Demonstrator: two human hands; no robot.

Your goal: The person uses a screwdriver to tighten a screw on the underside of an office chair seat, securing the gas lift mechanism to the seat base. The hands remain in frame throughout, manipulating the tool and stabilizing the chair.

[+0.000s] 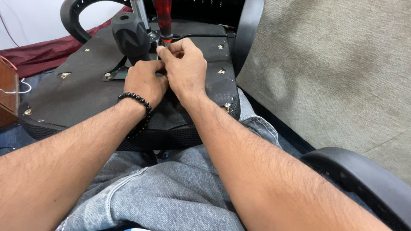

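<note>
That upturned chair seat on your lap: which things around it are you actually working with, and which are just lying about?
In use:
- chair seat underside
- red-handled screwdriver
- black mechanism housing
- left hand and right hand, both at the screwdriver's tip

Lying about:
- black armrest
- maroon cloth
- wooden box
- grey carpet

Upturned office chair seat [81, 92], black fabric underside facing up, resting across lap, tilted slightly toward 7 o'clock. Small brass-coloured screws dotted near edges. Black plastic mechanism housing [130, 34] standing upright at 12 o'clock of seat centre, hollow round top. Red-handled screwdriver [163, 19] just at 3 o'clock of housing, held near-vertical, shaft down (tip hidden behind fingers).
</note>
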